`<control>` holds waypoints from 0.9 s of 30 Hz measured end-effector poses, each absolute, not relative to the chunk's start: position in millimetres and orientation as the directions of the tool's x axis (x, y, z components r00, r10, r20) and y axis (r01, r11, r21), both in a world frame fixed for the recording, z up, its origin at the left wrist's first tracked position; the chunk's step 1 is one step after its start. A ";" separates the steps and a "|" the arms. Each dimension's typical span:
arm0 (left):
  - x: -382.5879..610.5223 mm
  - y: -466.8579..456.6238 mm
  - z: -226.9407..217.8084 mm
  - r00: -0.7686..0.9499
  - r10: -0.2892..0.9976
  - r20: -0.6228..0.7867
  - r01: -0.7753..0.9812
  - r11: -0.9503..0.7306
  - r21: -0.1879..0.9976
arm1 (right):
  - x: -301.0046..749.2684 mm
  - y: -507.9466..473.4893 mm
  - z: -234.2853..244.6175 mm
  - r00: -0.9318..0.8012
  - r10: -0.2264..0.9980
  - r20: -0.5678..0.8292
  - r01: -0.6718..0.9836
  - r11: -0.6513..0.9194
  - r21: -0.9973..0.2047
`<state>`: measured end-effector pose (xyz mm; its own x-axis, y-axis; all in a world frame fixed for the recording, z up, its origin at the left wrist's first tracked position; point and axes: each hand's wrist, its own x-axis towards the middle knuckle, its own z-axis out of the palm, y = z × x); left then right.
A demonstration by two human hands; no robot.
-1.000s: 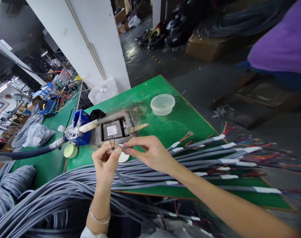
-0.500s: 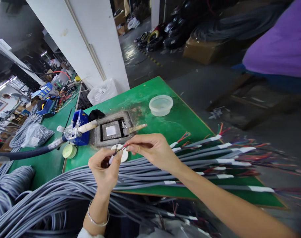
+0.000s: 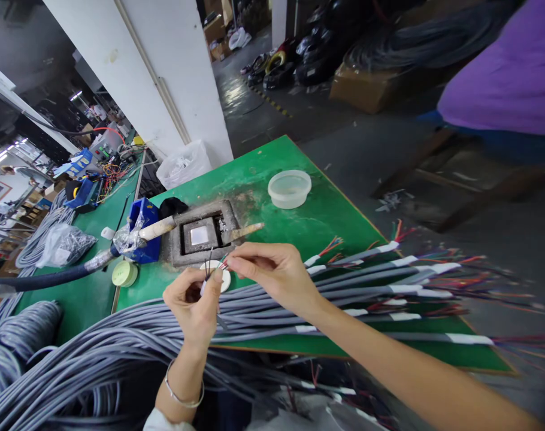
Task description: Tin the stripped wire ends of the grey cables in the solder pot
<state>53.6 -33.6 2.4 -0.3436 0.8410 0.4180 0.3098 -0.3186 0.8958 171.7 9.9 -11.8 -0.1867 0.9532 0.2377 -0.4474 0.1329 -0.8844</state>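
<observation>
My left hand (image 3: 192, 302) is closed on a grey cable near its stripped end, with thin coloured wires (image 3: 211, 261) sticking up past the fingertips. Thumb and forefinger of my right hand (image 3: 272, 270) pinch the tips of red and other thin wires from that same end. Below both hands runs a thick bundle of grey cables (image 3: 250, 308), its white-taped ends fanning out to the right. Just behind my fingers lies a white round lid (image 3: 225, 281), partly covered. Beyond it sits a solder pot (image 3: 199, 236) with a shiny square centre.
A wooden stick (image 3: 248, 231) rests on the pot's rim. Behind it stands a clear plastic tub (image 3: 289, 189). To the left are a blue bin (image 3: 144, 239), a hose nozzle (image 3: 158, 228) and a pale green round container (image 3: 124, 273). A person in purple (image 3: 510, 78) is at the right.
My left hand has shifted slightly right, and the dark wires at its fingertips stand more upright and spread. My right hand keeps its pinch with little movement. The view has tilted slightly.
</observation>
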 end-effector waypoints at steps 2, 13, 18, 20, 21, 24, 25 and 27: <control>53.9 -32.8 1.6 -0.367 0.844 0.391 0.262 -0.309 0.914 | 171.2 11.5 -13.2 -0.156 0.969 0.192 -0.491 0.093 -0.866; 52.3 -33.0 1.7 -0.418 0.842 0.341 0.158 -0.302 0.940 | 171.5 9.4 -9.7 -0.162 0.937 0.309 -0.414 0.220 -0.883; 49.7 -32.2 3.0 -0.433 0.844 0.316 0.172 -0.267 0.948 | 173.6 9.6 -9.3 -0.091 0.930 0.356 -0.342 0.306 -0.888; 43.1 -29.4 5.9 -0.428 0.853 0.299 0.203 -0.231 0.951 | 176.4 11.3 -9.2 -0.022 0.941 0.338 -0.327 0.313 -0.892; 38.0 -26.7 8.0 -0.420 0.863 0.281 0.225 -0.201 0.953 | 178.0 12.4 -9.5 0.014 0.944 0.331 -0.326 0.317 -0.890; 16.3 -12.6 14.3 -0.347 0.925 0.157 0.313 -0.044 0.949 | 182.0 15.8 -12.2 0.082 0.944 0.321 -0.355 0.328 -0.875; 7.7 -6.0 15.2 -0.298 0.950 0.089 0.351 0.023 0.936 | 182.8 16.7 -13.7 0.092 0.943 0.318 -0.366 0.330 -0.870; -8.9 8.2 13.2 -0.166 0.980 -0.109 0.435 0.172 0.884 | 183.7 17.8 -16.5 0.098 0.944 0.315 -0.374 0.328 -0.867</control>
<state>-8.9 8.2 13.2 -0.1665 0.9801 -0.1085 0.4354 0.1718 0.8837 183.7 17.8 -16.5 0.0978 0.9441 0.3148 -0.3741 0.3280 -0.8675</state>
